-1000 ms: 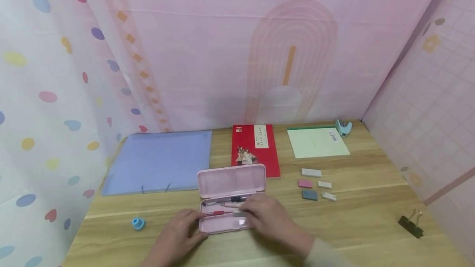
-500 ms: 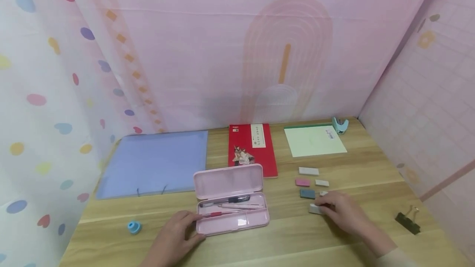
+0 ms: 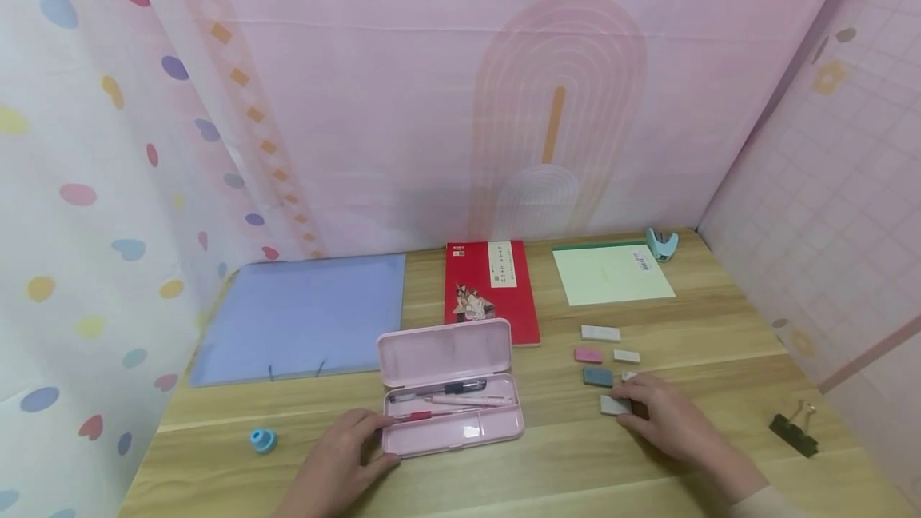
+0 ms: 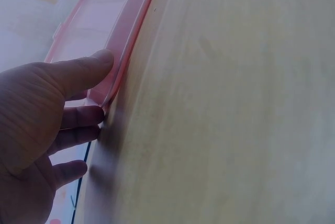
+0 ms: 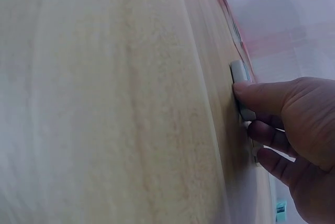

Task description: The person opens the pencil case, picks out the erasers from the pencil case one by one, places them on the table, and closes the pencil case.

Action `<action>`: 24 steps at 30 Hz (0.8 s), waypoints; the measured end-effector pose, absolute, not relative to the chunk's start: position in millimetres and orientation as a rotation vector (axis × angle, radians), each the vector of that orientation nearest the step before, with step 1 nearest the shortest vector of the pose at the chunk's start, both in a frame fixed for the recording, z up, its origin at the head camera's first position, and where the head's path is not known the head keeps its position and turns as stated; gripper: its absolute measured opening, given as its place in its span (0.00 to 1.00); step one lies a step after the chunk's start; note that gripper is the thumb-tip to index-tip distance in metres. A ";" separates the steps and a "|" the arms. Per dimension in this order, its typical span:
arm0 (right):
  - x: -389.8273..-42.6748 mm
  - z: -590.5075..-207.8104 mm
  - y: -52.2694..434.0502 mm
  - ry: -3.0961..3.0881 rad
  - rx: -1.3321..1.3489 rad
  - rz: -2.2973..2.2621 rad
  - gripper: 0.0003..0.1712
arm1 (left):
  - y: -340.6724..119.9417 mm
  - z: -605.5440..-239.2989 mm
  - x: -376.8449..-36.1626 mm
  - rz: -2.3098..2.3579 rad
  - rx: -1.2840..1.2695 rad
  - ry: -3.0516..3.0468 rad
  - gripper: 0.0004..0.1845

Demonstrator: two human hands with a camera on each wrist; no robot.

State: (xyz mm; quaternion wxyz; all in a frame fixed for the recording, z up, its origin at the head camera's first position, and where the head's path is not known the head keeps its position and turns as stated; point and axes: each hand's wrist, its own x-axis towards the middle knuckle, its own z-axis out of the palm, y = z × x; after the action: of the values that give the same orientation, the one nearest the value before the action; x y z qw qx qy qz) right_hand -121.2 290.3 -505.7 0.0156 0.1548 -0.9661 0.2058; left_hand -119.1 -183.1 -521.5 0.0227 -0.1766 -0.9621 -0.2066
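Note:
An open pink pencil case (image 3: pixel 460 432) lies near the table's front edge with several pens (image 3: pixel 446 400) inside. My left hand (image 3: pixel 377 438) holds its left front corner; in the left wrist view the thumb (image 4: pixel 86 69) lies on the rim of the case (image 4: pixel 104 25) and the fingers curl against its side. To the right, my right hand (image 3: pixel 629 406) pinches a white eraser (image 3: pixel 612 404) that lies on the wood. In the right wrist view the thumb (image 5: pixel 256 96) presses the eraser (image 5: pixel 238 71). The hand hides part of it.
More erasers lie just behind: white (image 3: pixel 600 333), pink (image 3: pixel 588 355), small white (image 3: pixel 626 356), blue-grey (image 3: pixel 598 376). A blue folder (image 3: pixel 302 314), red book (image 3: pixel 492 290), green notepad (image 3: pixel 612 274) and teal punch (image 3: pixel 662 245) line the back. A blue ring (image 3: pixel 263 440) sits front left, a black binder clip (image 3: pixel 794 432) front right.
My right hand left the pencil case and moved right to the erasers, where it now pinches the white one. The left hand stayed on the case.

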 end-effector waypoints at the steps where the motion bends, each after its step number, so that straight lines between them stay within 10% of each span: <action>1: -121.1 -505.7 290.7 -3.004 0.478 0.645 0.18 | -183.1 -521.6 -118.9 -0.639 -0.548 -2.978 0.24; 13: -126.0 -493.4 283.3 -2.942 0.462 0.721 0.19 | -187.3 -506.3 -121.5 -0.704 -0.481 -3.019 0.29; 24: -184.1 -449.6 198.6 -3.015 0.624 0.751 0.55 | -183.4 -462.8 -172.3 -0.439 -0.672 -2.850 0.62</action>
State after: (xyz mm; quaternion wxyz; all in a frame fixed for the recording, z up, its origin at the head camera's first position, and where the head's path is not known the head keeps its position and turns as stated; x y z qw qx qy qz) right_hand -184.1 198.6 -449.6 -0.0139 0.1968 -0.9513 0.2370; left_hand -172.3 -183.4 -462.8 0.0902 -0.2261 -0.9586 -0.1477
